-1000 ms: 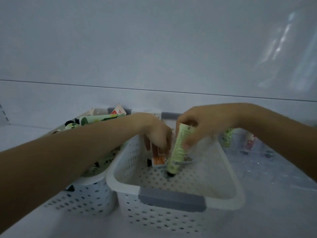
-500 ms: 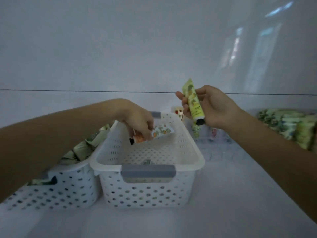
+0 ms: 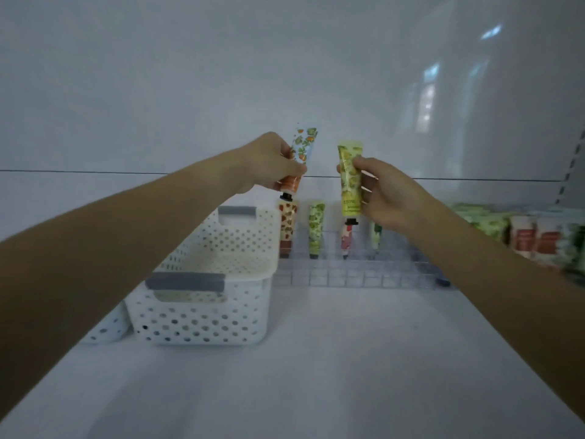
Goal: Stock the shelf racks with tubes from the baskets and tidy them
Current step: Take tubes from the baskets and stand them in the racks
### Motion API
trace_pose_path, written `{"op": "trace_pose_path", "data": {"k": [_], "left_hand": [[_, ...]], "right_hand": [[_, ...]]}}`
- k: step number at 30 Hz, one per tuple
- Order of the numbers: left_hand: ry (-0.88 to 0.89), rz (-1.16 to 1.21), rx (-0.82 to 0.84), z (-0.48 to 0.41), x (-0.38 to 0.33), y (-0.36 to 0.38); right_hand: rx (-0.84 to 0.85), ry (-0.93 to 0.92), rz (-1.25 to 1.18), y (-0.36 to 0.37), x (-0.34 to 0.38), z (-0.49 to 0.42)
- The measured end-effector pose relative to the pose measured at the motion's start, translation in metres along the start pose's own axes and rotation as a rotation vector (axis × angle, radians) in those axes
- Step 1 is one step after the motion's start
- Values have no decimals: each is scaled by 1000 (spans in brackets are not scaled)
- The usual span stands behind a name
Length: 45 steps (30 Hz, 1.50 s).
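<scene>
Yellow-green tube [image 3: 349,185], print too blurred to read, pinched by right hand [image 3: 389,198]; left hand [image 3: 269,166] grips orange-patterned tube [image 3: 304,142].

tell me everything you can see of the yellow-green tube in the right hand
The yellow-green tube is a plastic tube printed with green fruit or leaf shapes, flat crimped end up, black cap down. It hangs nearly upright, pinched between thumb and fingers of the right hand, above the clear rack, apart from the orange tube in the left hand.
</scene>
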<state>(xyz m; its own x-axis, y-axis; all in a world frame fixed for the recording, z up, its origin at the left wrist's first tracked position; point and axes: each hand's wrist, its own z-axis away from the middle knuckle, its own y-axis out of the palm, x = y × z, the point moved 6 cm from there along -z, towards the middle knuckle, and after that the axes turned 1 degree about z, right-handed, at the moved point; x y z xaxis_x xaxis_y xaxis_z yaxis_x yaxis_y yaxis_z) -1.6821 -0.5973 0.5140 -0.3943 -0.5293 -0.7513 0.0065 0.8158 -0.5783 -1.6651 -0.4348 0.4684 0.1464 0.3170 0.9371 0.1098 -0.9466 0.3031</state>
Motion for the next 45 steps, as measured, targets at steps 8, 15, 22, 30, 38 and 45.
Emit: {"op": "trace_pose_path", "data": {"k": [8,15,22,30,38,45], "left_hand": [[12,92,-34,5,-64,110],[97,404,-211,18,-83,215],[86,479,-401,25,-67,248],[102,302,-404,34,-44,241],[171,316,-248,40,-53,264],[246,329,-44,48,-63,286]], "right_hand": [[-95,-177,171,-115,45,37],[-324,-290,362,-215,59,59],[-346,-612,788,-252,47,75],[-251,-633,1105,-251,30,66],[-361,-744,1338,-249,36,80],[-107,-484,705,-232,21,79]]}}
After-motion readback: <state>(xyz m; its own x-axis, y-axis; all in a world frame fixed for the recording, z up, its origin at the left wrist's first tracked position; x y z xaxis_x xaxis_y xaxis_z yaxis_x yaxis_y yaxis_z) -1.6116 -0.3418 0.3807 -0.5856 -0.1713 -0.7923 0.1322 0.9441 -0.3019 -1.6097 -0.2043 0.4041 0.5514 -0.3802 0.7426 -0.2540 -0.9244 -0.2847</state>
